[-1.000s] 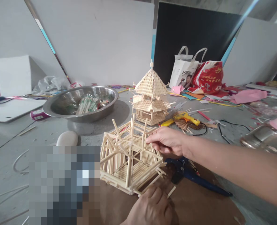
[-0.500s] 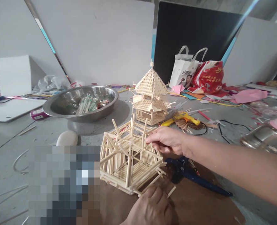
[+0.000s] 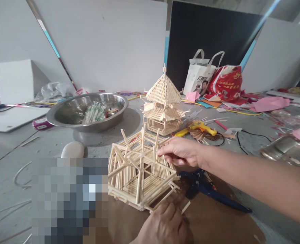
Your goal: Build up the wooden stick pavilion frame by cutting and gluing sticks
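A six-sided model (image 3: 142,179) of pale round wooden sticks lies before me, with several sticks rising from its frame. On its right side, my right hand (image 3: 179,150) pinches a short upright wooden stick (image 3: 155,154) between thumb and fingers. My left hand (image 3: 163,223) is closed at the lower front edge of the model, its fingers curled against the base; the fingertips are hidden. One loose-looking stick end (image 3: 186,207) pokes out beside that hand. Blue-handled pliers or cutters (image 3: 208,191) lie under my right forearm, their jaws partly hidden.
Behind stands a tiered stick pavilion (image 3: 163,101). A yellow glue gun (image 3: 198,128) lies right of it. At left are a steel basin (image 3: 63,120) with wrapped packets and a white rounded object (image 3: 73,150). A brown sheet (image 3: 216,227) lies underneath; bags (image 3: 224,84) stand behind.
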`<state>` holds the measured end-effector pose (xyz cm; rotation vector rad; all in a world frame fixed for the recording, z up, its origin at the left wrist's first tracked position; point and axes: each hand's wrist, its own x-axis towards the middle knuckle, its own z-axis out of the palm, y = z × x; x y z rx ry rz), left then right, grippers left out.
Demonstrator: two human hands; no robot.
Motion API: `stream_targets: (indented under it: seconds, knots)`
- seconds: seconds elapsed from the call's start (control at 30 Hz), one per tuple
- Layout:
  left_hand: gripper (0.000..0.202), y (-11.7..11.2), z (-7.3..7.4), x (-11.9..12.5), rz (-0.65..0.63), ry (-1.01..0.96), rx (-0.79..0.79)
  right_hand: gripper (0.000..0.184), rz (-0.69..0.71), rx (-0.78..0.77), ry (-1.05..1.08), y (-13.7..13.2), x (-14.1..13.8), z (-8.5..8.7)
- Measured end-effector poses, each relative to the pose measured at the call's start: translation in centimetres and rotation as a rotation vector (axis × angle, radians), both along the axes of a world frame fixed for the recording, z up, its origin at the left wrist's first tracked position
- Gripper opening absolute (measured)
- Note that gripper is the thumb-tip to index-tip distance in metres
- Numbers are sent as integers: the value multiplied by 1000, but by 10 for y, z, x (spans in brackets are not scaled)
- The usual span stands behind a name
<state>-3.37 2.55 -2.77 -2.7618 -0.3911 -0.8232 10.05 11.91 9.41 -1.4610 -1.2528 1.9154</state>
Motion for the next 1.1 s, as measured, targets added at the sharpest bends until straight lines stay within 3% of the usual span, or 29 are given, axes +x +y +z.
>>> stream_targets:
  seconds: [1.1]
  knots:
    - [16,0,0,-2,-21,53,-56,17,-14,25,0,-1,0,-3]
